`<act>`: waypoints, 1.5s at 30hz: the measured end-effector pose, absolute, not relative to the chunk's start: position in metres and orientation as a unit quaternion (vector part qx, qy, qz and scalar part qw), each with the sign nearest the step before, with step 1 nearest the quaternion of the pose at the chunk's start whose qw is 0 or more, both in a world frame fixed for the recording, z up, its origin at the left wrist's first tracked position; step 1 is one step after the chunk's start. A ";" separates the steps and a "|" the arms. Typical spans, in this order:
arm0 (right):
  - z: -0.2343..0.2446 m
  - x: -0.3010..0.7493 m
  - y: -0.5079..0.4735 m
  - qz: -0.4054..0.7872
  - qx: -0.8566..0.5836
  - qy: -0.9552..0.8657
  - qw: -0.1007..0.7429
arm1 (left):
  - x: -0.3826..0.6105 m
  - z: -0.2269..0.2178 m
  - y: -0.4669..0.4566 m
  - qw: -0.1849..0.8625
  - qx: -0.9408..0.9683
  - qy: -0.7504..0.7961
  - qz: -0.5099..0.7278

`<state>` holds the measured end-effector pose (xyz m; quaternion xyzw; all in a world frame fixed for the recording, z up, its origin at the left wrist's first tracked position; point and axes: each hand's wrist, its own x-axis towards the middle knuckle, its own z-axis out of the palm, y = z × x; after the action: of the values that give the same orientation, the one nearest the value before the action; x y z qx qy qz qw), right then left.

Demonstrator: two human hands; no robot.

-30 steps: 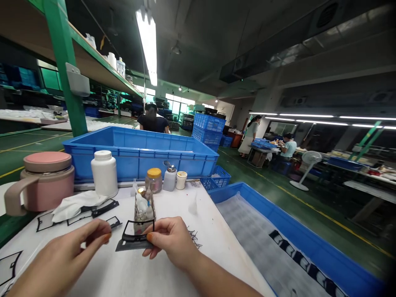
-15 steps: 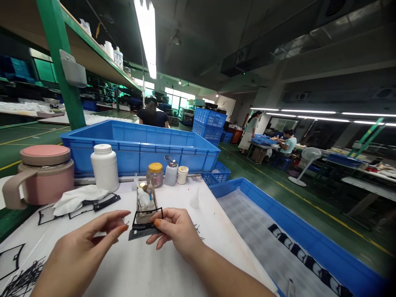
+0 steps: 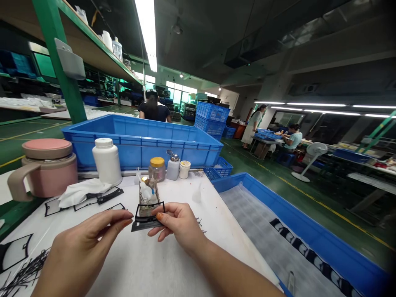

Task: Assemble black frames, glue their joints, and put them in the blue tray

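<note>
Right hand (image 3: pixel 177 225) is over the white desk (image 3: pixel 148 268), thumb and forefinger clamped on the right edge of a thin black frame piece (image 3: pixel 147 216). The piece is held just above the desk surface, roughly level, at the centre of the view. Left hand (image 3: pixel 88 243) reaches in from the left with thumb and forefinger drawn close together at the tips, just beside the frame's left edge; cannot tell whether they touch it or pinch anything. Directly behind the frame stands a small clear holder (image 3: pixel 147 194) with little bottles in it. Along the back of the desk, left to right: a pink lidded mug (image 3: pixel 45 169), a white plastic bottle (image 3: pixel 107 161), a jar with a yellow lid (image 3: pixel 157 169), a pump dispenser bottle (image 3: pixel 172 166) and a small white pot (image 3: pixel 185 169). A crumpled white cloth (image 3: pixel 78 193) lies in front of the white bottle, partly over more black frame pieces (image 3: pixel 108 194). A heap of thin black strips (image 3: pixel 21 274) sits at the near left edge of the desk. Behind the desk is a large blue crate (image 3: pixel 139 142). To the right is a long blue tray (image 3: pixel 312 243) lined with white sheet and holding a row of dark parts. In the background a person (image 3: pixel 154 109) stands with their back turned, and two other people are at a far bench near a standing fan (image 3: pixel 312 159).
</note>
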<state>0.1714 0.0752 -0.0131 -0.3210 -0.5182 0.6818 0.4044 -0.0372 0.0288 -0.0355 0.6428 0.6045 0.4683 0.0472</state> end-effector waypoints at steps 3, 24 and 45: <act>-0.012 0.171 0.075 0.681 -0.322 -0.519 0.403 | -0.034 -0.030 0.028 0.012 0.674 0.592 0.442; -0.017 0.170 0.074 0.672 -0.322 -0.534 0.400 | -0.017 -0.022 0.025 -0.023 0.738 0.530 0.416; -0.018 0.172 0.072 0.680 -0.294 -0.542 0.395 | -0.006 -0.010 0.021 -0.044 0.755 0.482 0.443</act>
<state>0.1721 0.0719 -0.0177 -0.2943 -0.5422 0.6804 0.3955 -0.0058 0.0215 -0.0096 0.7551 0.4816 0.4426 -0.0444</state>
